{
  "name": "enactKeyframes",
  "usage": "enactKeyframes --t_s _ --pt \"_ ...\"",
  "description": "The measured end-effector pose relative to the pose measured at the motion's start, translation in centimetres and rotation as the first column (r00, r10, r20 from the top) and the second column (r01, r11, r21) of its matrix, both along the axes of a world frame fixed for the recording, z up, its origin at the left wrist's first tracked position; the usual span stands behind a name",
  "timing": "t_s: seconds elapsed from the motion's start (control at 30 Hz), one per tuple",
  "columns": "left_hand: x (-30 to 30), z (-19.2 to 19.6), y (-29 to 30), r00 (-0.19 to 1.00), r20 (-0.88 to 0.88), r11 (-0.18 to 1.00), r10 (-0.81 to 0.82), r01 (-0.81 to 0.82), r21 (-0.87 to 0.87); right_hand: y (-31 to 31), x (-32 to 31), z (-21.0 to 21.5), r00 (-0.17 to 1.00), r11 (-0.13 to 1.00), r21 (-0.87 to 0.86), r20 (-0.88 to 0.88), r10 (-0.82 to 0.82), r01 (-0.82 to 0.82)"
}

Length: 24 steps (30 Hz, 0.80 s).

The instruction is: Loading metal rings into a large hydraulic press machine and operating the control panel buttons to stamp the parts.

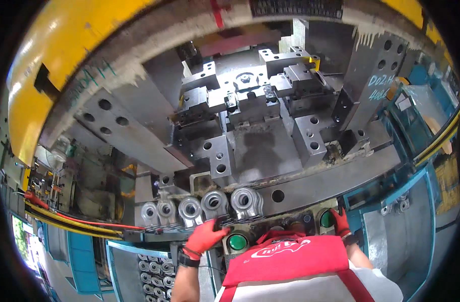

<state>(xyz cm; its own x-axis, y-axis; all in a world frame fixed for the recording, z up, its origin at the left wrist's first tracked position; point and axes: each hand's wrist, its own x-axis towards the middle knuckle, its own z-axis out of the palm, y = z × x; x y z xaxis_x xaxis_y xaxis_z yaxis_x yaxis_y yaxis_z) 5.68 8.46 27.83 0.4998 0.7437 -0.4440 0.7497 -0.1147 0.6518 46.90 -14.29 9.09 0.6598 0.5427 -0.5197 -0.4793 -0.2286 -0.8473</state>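
My left hand [204,240], in a red glove with dark fingertips, is beside the left green push button [237,242]. Its thumb reaches toward that button and its fingers are apart, holding nothing visible. Over on the right, my right hand [341,223], also gloved in red, is at the right green push button [326,218], thumb and fingers spread around the housing's side. I cannot tell whether either button is pressed. Stacked ring-shaped metal parts [190,209] stand in a row just beyond my left hand. Farther in, a similar metal part [246,79] lies in the lit die [252,106].
Heavy steel posts [124,121] flank the die under a yellow press frame [74,40]. A blue-edged bin [120,269] at lower left contains rows of metal parts [157,277]. At right, another blue-edged bin [431,216] has a few parts [402,205].
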Motion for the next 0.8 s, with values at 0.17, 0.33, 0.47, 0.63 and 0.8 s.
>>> enactKeyframes --t_s 0.17,0.33,0.47,0.63,0.8 --pt "11.8 10.6 6.4 0.808 0.578 0.917 -0.113 -0.138 0.373 1.7 -1.7 0.5 0.739 0.818 -0.572 0.578 0.346 0.064" --pt "22.1 10.5 17.4 0.934 0.351 0.733 -0.07 -0.191 0.653 3.1 -3.3 1.1 0.547 0.773 -0.601 0.725 0.419 0.203" --pt "29.8 9.9 25.8 0.989 0.083 0.782 0.123 -0.148 0.605 3.1 -3.4 1.9 0.558 0.791 -0.584 0.724 0.405 0.183" --pt "35.4 8.9 30.8 0.908 -0.252 0.846 0.334 -0.171 0.505 2.6 -3.3 -0.3 0.551 0.785 -0.58 0.737 0.391 0.219" --pt "37.0 10.5 30.1 0.922 -0.227 0.867 0.315 -0.181 0.465 2.8 -3.1 0.0 0.542 0.767 -0.587 0.746 0.387 0.26"
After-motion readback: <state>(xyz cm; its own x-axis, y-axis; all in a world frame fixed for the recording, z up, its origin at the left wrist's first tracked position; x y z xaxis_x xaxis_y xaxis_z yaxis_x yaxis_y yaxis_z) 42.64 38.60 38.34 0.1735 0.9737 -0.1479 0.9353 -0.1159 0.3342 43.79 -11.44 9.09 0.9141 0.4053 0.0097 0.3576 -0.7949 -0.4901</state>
